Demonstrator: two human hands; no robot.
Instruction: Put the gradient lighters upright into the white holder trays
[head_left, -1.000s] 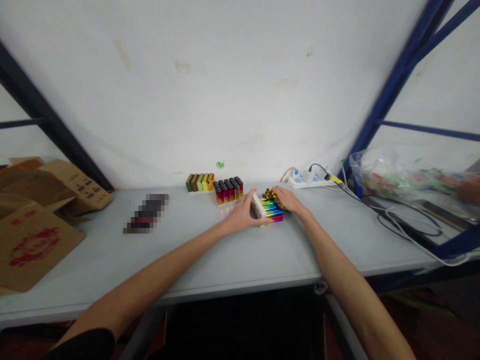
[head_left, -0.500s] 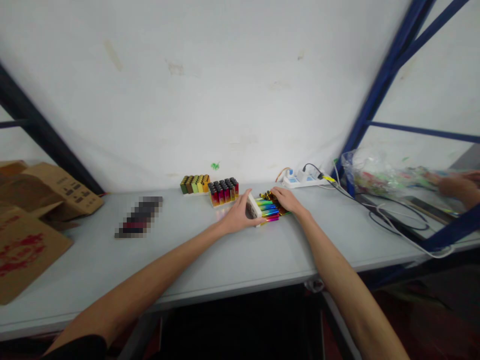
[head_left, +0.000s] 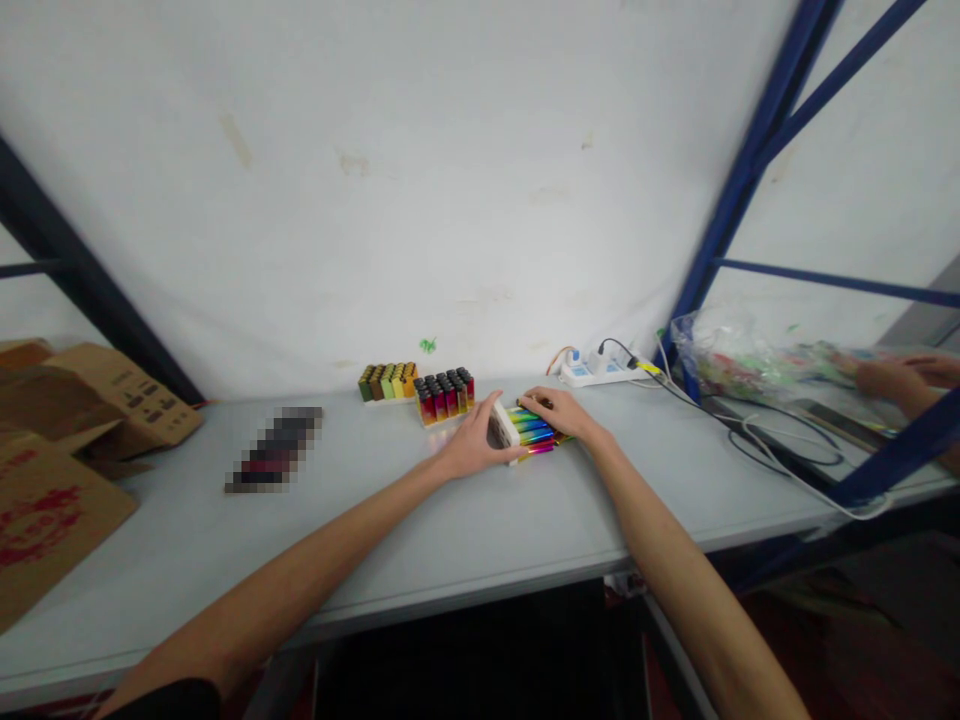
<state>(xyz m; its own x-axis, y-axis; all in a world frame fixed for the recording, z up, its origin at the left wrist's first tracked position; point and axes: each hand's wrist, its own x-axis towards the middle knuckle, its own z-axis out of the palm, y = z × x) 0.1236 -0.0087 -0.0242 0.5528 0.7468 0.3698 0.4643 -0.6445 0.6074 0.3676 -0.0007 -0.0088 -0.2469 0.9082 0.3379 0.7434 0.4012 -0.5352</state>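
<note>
My left hand [head_left: 474,443] grips a white tray [head_left: 508,428] by its base, thumb and fingers at opposite edges. The tray is tipped on its side. Shiny metallic lighters [head_left: 534,432] in blue, green, yellow and pink lie in it, their tops toward the right. My right hand [head_left: 561,412] curls over the far top end of these lighters; its fingertips are partly hidden, so what they pinch cannot be made out. Left of the hands stands a tray of red lighters with black tops [head_left: 445,398]. Behind it are green and yellow lighters [head_left: 388,382].
A white power strip [head_left: 598,369] with plugs and cables lies by the wall. Cardboard boxes [head_left: 67,490] occupy the left end. A blurred dark object [head_left: 276,450] lies left of the trays. Blue rack posts [head_left: 724,220] rise on the right, beyond which another person's hands [head_left: 900,378] show.
My right hand has moved a little left, its fingers now further over the tops of the metallic lighters. My left hand keeps its hold on the tray. The view has shifted slightly.
</note>
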